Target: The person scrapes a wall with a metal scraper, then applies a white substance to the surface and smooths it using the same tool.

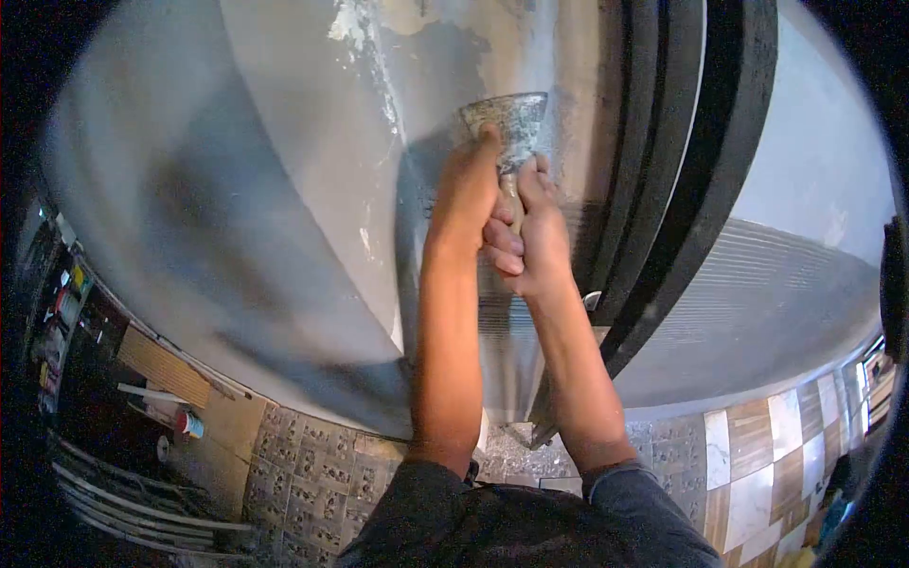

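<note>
A putty knife with a wide, putty-smeared metal blade and a light handle is held up against the patchy grey wall, blade upward. My right hand is closed round the handle, with its fingers wrapped over the front. My left hand grips from the left side, one digit laid on the face of the blade; its other fingers are mostly hidden. White putty patches and a pale vertical streak mark the wall left of the blade.
A dark door frame stands just right of my hands, with a pale wall having a ribbed lower band beyond it. Patterned tiles cover the floor below. A bucket and boards sit at lower left.
</note>
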### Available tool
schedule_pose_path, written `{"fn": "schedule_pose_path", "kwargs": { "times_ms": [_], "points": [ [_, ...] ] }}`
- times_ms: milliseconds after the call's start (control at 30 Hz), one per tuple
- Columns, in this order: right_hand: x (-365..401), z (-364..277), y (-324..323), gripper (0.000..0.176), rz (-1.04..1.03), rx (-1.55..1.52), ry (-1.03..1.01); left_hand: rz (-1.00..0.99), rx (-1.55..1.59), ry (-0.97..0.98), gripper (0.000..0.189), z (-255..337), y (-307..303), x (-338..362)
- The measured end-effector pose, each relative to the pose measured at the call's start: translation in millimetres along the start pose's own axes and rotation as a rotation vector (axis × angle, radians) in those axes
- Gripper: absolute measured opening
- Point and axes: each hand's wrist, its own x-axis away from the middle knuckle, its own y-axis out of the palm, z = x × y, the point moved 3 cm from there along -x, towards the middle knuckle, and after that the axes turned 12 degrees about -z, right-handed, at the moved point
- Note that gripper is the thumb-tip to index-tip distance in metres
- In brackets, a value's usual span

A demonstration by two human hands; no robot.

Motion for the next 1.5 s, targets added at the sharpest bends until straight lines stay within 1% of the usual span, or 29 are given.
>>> {"fn": "schedule_pose_path", "kwargs": {
  "times_ms": [67, 200, 267, 300, 367, 400, 467, 533, 567, 600, 700, 733, 767, 800, 833, 867, 933, 967, 1000, 1033, 1067, 1100, 1167, 1200, 1267, 1333, 1400, 1433, 1500],
  "points": [
    [6.3, 4.6, -6.9, 0.013, 0.036, 0.011, 0.005, 0.0, 0.013, 0.012, 0.048, -9.8, 0.9, -0.3],
    [-14.7, 1.7, -12.4, 0.015, -0.05, -0.018, -0.021, -0.033, -0.09, 0.111, 0.054, 1.1, -7.1, -15.9],
    [-25.1, 1.3, -2.0, 0.015, -0.122, -0.068, 0.091, 0.012, -0.104, 0.105, 0.058, 22.0, -12.0, -9.1],
    [-23.7, 1.3, -1.6, 0.015, -0.128, -0.069, 0.091, 0.016, -0.107, 0.109, 0.058, 11.8, -14.0, -19.2],
    [-8.7, 6.8, -6.7, 0.019, -0.003, -0.02, 0.084, 0.06, -0.247, 0.164, 0.058, -12.9, -18.0, -32.1],
    [-4.2, 10.5, -6.0, 0.019, -0.007, -0.022, 0.089, 0.078, -0.293, 0.181, 0.059, -17.0, -18.5, -30.7],
    [2.3, 11.1, -2.8, 0.025, 0.023, -0.018, -0.003, -0.046, -0.202, 0.011, 0.059, 2.4, -8.4, 1.8],
    [0.2, 6.5, 5.5, 0.032, 0.025, -0.067, -0.008, -0.06, -0.087, 0.103, 0.058, 6.8, -7.5, 1.1],
    [0.5, 3.2, -3.3, 0.036, 0.078, 0.01, 0.041, -0.026, -0.017, 0.152, 0.059, -3.3, -6.2, -7.8],
    [3.3, 5.7, -13.1, 0.041, 0.126, 0.081, 0.108, -0.067, -0.039, 0.124, 0.059, -7.9, -4.0, -10.7],
    [5.5, 7.4, -42.4, 0.042, 0.05, 0.082, 0.054, -0.217, -0.15, 0.054, 0.053, -9.0, 4.6, 9.3],
    [1.0, 7.5, -44.1, 0.04, 0.029, 0.077, 0.009, -0.023, -0.415, 0.462, 0.05, -25.6, -0.3, -27.9],
    [-3.0, 6.9, -30.1, 0.037, 0.032, 0.112, -0.015, 0.333, -0.73, 0.795, 0.048, -45.5, -4.7, -59.5],
    [-8.5, 4.3, -19.1, 0.033, 0.046, 0.15, -0.042, 0.147, -0.511, 0.695, 0.048, -18.9, -9.0, -46.6],
    [-27.9, -0.8, -21.0, 0.032, -0.225, 0.155, -0.039, -0.042, -0.286, 0.608, 0.05, 6.7, -9.4, -36.2],
    [-40.3, -5.9, -23.0, 0.031, -0.492, 0.153, -0.046, -0.009, -0.288, 0.588, 0.05, 26.1, -17.5, -19.3],
    [-41.2, -11.8, -18.5, 0.032, -0.524, 0.052, 0.014, -0.383, -0.477, 0.151, 0.046, 40.4, -18.6, 4.6],
    [-40.6, -12.8, -16.2, 0.032, -0.55, -0.032, 0.043, -0.37, -0.477, 0.142, 0.046, 29.7, -15.3, -0.9],
    [-33.2, -5.5, -12.8, 0.032, -0.554, -0.037, 0.052, -0.177, -0.568, 0.336, 0.044, 15.6, -12.1, -14.4],
    [-20.7, 3.7, -20.1, 0.032, -0.33, 0.036, 0.018, 0.022, -0.654, 0.532, 0.042, 0.1, -7.1, -25.2],
    [-10.2, 9.2, -29.7, 0.033, -0.108, 0.11, -0.015, 0.036, -0.653, 0.532, 0.042, -21.3, 2.3, -33.6],
    [-5.7, 13.6, -36.5, 0.033, -0.118, 0.11, -0.004, 0.176, -0.522, 0.56, 0.038, -42.2, 8.8, -36.7],
    [-14.4, 18.8, -39.9, 0.034, -0.245, -0.145, 0.086, 0.346, -0.385, 0.562, 0.036, -44.6, 0.0, -47.0],
    [-8.2, 19.0, -39.1, 0.034, -0.253, -0.152, 0.107, 0.128, -0.326, 0.452, 0.037, -46.7, -0.3, -44.9],
    [-3.8, 17.0, -43.4, 0.034, -0.153, 0.055, 0.074, 0.053, -0.312, 0.302, 0.032, -39.4, -6.1, -20.6],
    [-10.6, 14.4, -58.1, 0.033, -0.24, 0.017, 0.098, -0.022, -0.02, 0.138, 0.031, -80.0, -4.1, -43.8],
    [4.0, 27.8, -64.7, 0.033, -0.174, 0.046, 0.113, 0.072, -0.062, 0.158, 0.033, -112.2, -10.0, -14.1],
    [14.1, 36.3, -58.4, 0.033, -0.204, 0.037, 0.138, 0.112, -0.077, 0.168, 0.034, -123.8, -3.2, -1.5],
    [47.8, 65.0, -55.3, 0.034, 0.023, -0.056, 0.093, 0.177, -0.103, 0.177, 0.037, -144.0, 6.1, 14.6]
  ]
}}
